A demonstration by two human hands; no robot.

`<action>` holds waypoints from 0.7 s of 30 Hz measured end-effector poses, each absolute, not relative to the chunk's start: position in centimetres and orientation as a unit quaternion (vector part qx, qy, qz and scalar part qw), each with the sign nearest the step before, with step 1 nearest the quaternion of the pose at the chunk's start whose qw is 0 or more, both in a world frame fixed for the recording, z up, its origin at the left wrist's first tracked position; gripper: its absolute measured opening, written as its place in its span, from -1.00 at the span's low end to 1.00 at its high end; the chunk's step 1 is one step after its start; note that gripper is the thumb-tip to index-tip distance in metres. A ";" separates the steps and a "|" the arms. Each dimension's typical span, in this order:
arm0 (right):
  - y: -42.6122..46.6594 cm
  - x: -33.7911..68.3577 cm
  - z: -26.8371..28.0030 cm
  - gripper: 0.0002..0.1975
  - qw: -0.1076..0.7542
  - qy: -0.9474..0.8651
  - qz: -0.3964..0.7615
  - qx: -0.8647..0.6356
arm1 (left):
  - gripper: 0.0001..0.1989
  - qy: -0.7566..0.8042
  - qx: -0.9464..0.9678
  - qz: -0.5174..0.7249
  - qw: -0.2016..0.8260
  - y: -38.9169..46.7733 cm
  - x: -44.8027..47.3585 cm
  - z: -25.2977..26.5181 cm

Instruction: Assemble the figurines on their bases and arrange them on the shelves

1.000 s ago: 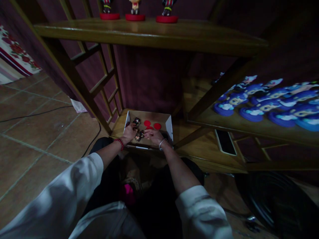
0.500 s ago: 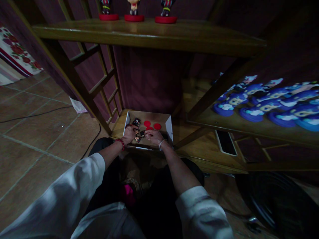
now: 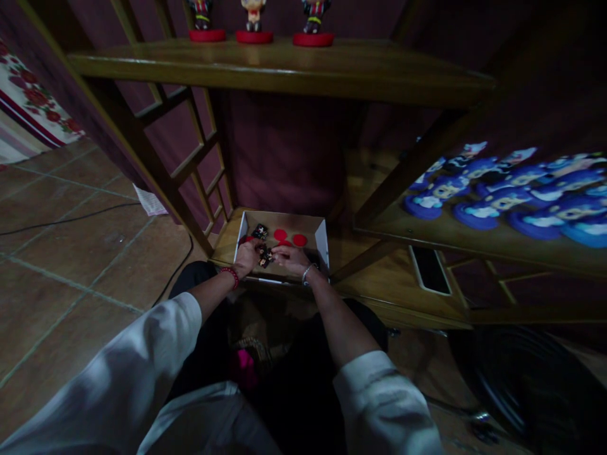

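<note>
A shallow cardboard box with white outer walls sits on the low wooden shelf, and both hands are inside it. My left hand, with red beads at the wrist, is closed at the box's left side on a small dark figurine. From the right, my right hand, wearing a pale bracelet, pinches the same cluster of dark pieces; fingers hide much of it, so where one piece ends is unclear. Another dark figurine lies behind my left hand. Several red discs, one a flat round base, lie towards the back.
Above the box, an upper shelf bears figurines on red bases. Blue figurines crowd a shelf at right. A phone-like dark slab lies on the lower shelf. A cable crosses the tiled floor; a black round object is at lower right.
My right hand has shifted slightly left, closer to my left hand. The dark pieces between the fingers have come together and turned. The camera view has tilted a little.
</note>
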State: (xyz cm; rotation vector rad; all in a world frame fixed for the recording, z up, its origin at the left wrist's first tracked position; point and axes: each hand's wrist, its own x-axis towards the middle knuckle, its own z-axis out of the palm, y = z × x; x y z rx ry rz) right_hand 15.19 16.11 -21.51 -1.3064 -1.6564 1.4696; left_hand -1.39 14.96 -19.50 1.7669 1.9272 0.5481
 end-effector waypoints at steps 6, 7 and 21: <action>15.9 15.2 -20.7 -0.78 0.269 -0.614 0.574 -0.470 | -0.69 0.702 0.666 0.173 0.183 14.5 -1.1 -18.1; 15.8 15.1 -20.6 -0.78 0.270 -0.614 0.575 -0.469 | -0.69 0.703 0.668 0.169 0.175 14.4 -1.0 -18.0; 16.5 16.2 -21.1 -0.82 0.331 -0.573 0.553 -0.507 | -0.66 0.748 0.629 0.162 0.133 14.3 0.1 -16.9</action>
